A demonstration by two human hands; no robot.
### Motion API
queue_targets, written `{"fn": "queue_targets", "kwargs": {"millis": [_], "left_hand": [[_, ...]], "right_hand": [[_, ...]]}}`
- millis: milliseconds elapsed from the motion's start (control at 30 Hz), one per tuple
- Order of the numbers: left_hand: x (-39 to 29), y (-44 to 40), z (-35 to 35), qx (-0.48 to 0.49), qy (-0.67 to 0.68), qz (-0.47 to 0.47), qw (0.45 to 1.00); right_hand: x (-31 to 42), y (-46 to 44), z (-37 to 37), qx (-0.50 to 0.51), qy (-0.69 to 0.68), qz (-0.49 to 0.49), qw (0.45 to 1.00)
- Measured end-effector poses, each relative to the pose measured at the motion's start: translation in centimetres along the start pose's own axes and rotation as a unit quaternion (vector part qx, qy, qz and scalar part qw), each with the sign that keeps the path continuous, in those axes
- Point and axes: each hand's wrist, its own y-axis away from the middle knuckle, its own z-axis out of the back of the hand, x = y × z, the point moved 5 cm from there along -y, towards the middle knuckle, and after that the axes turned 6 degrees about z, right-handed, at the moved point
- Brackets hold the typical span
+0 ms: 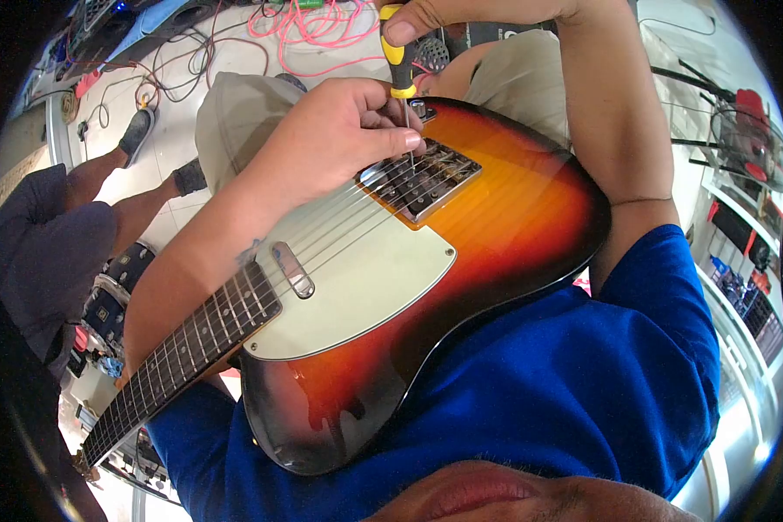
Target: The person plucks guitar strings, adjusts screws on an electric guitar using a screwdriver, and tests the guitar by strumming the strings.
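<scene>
An electric guitar [531, 200] with a sunburst body and a pale pickguard [348, 304] lies across my lap, its neck [183, 357] pointing to the lower left. Partly cut off by the top edge, my right hand [470, 10] is closed on the yellow and black handle of a screwdriver [400, 61], thumb pressed on its side. The screwdriver stands nearly upright, tip down over the metal bridge [439, 187]. My left hand [348, 130] is closed too, thumb and fingers pinching the thin shaft just above the bridge. Exactly where the tip sits is hard to see.
Pink cables [313, 35] and dark cables [191, 56] lie on the tiled floor ahead. Another person's legs [104, 204] are at the left. A fan [748, 143] stands at the right, near shelves [748, 270] with goods.
</scene>
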Motion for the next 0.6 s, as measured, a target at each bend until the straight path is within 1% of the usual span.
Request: {"fn": "queue_targets", "kwargs": {"millis": [67,133,167,233,300,400,500,600], "left_hand": [[-0.2,0.1,0.1,-0.013,0.025,-0.009,1.000],[-0.4,0.2,0.3,-0.031,0.073,-0.014,0.997],[-0.2,0.2,0.5,-0.035,0.066,-0.008,0.997],[0.1,0.4,1.0,-0.040,0.053,0.003,0.998],[0.0,0.7,0.9,-0.040,0.041,0.024,0.998],[0.2,0.8,0.9,-0.040,0.046,0.030,0.998],[0.1,0.9,0.9,-0.047,0.049,0.028,0.997],[0.0,0.9,0.9,-0.046,0.051,0.021,0.997]], "right_hand": [[0.8,0.2,0.5,-0.033,0.029,-0.006,0.999],[0.7,0.0,0.9,-0.099,0.034,0.033,0.994],[0.2,-0.1,0.7,-0.150,0.024,0.073,0.986],[-0.8,0.2,0.8,-0.190,0.009,0.095,0.977],[-0.8,0.0,0.8,-0.168,-0.004,0.060,0.984],[-0.5,0.1,0.7,-0.165,-0.027,0.082,0.983],[-0.6,0.1,0.8,-0.181,-0.004,0.100,0.978],[-0.9,-0.1,0.7,-0.173,-0.035,0.092,0.980]]}}
